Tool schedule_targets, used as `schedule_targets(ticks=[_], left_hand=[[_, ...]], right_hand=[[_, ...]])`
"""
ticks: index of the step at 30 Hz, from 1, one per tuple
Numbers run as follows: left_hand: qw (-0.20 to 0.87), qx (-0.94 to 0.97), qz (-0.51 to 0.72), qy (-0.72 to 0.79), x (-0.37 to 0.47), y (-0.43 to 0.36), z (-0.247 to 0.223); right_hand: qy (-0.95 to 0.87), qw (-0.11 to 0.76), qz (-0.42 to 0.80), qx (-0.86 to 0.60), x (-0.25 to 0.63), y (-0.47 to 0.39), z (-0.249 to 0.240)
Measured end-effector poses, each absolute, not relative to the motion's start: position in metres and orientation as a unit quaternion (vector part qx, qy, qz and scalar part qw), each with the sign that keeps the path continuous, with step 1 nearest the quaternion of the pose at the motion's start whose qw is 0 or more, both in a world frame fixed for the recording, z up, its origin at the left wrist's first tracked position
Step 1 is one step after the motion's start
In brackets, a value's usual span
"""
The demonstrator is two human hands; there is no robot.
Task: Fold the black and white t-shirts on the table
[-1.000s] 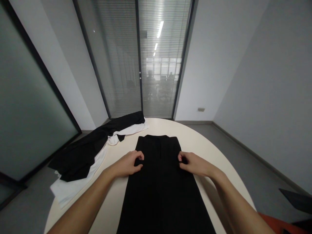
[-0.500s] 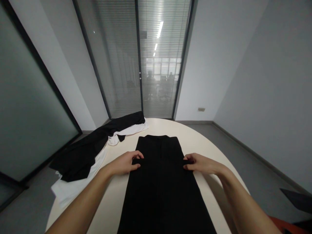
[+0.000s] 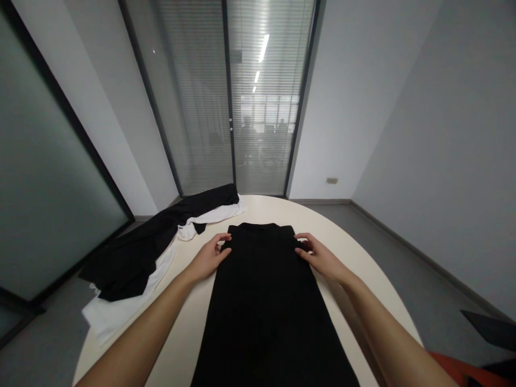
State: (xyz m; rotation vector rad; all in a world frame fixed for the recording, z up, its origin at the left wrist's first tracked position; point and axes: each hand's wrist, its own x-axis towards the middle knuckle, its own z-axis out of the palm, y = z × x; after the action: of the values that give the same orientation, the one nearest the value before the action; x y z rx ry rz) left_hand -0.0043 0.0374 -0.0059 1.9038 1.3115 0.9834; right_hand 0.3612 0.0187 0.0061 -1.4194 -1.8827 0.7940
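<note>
A black shirt [image 3: 262,312] lies lengthwise in front of me, its sides folded in to a long panel and its collar end at the far side. My left hand [image 3: 212,255] pinches a fold at its left edge, close to the collar, with thumb and fingers. At the opposite edge, level with it, my right hand [image 3: 318,255] grips the fold in the same way. The collar shows just beyond both hands, and the near end of the shirt runs out of view at the bottom.
The shirt rests on a round cream table [image 3: 338,242]. At the left lies a heap of black clothing [image 3: 137,258] over white clothing [image 3: 116,317]. A glass door with blinds [image 3: 266,145] stands behind the table. Something red [image 3: 451,365] shows at the lower right.
Both hands have moved away from me toward the collar, carrying the folded layer's far edge along. That layer now covers more of the shirt's upper part.
</note>
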Motion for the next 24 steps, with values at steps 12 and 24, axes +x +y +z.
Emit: schedule_targets(ticks=[12,24], left_hand=[[0.282,0.716,0.412,0.487,-0.005,0.041,-0.023],[0.419,0.557,0.420,0.582,-0.009,0.049,-0.032]], right_hand=[[-0.728,0.317,0.243,-0.557,0.356,0.021,-0.002],[-0.676,0.356,0.335,-0.552,0.363,0.029,-0.010]])
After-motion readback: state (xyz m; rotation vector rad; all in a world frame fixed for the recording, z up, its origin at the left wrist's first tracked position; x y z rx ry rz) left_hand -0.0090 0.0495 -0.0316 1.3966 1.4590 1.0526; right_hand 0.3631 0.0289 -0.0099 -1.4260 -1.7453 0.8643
